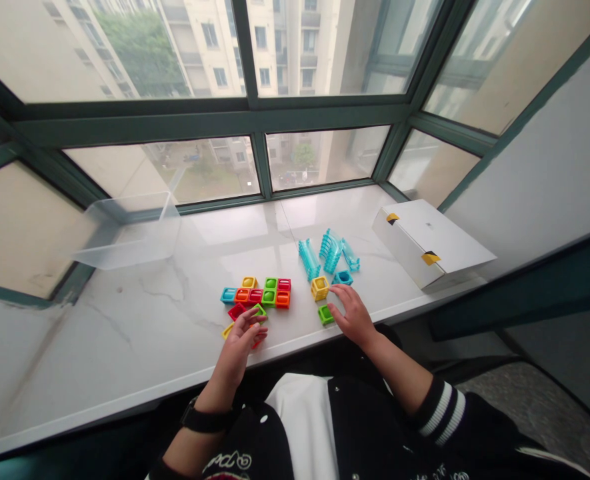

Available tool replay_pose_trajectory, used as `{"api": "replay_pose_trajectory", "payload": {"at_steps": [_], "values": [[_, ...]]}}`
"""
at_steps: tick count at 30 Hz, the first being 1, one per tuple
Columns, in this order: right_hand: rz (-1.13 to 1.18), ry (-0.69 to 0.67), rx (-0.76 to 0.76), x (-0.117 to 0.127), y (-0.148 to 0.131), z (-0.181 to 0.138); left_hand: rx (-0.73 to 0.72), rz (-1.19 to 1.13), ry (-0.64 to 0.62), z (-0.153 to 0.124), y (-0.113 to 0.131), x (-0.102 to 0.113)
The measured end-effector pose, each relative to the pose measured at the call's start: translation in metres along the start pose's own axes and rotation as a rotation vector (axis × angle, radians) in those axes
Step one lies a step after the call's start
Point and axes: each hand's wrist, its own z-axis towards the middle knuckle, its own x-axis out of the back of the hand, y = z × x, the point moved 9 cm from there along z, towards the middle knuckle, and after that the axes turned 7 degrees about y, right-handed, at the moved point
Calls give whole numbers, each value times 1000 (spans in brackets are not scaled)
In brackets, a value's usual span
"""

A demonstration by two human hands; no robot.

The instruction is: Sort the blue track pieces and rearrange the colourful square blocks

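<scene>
My left hand [241,340] is over a loose group of toy blocks near the sill's front edge, fingers apart and partly covering them. A red block [236,311], a green block [259,311] and a yellow block [227,330] show around its fingers. My right hand [352,315] is open, its index finger by a yellow cube block [319,288] and its thumb close to a green block [326,315]; whether it touches either I cannot tell. Behind it lie a blue block [343,277] and turquoise track pieces [309,259], one of them a curved track piece [331,251].
Several coloured blocks [255,296] stand side by side in the middle of the white marbled sill [175,327]. A clear plastic bin [129,233] is at the back left. On the right, a white box [435,240] with yellow-and-black tabs reaches the front edge. Windows border the back.
</scene>
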Motion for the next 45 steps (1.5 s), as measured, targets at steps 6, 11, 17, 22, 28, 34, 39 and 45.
{"api": "replay_pose_trajectory", "payload": {"at_steps": [6,11,17,22,28,34,39,45], "values": [[-117,-130,35,-27,-6,11,-3,-15,5,-2,4,4],[-150,-142,25,-36,-4,8,-26,-17,23,-4,9,8],[-145,-140,37,-36,-3,7,-23,-32,35,-3,10,10],[-146,-133,34,-37,-4,7,-18,-28,47,-3,10,12],[-137,-143,31,-37,-5,7,-24,-33,63,-2,12,17],[-144,-140,36,-37,-4,7,-42,-20,77,-3,15,22],[-138,-109,41,-31,-8,8,-104,-15,102,0,19,33],[-34,30,65,-8,-24,11,-226,6,198,4,32,59]]}}
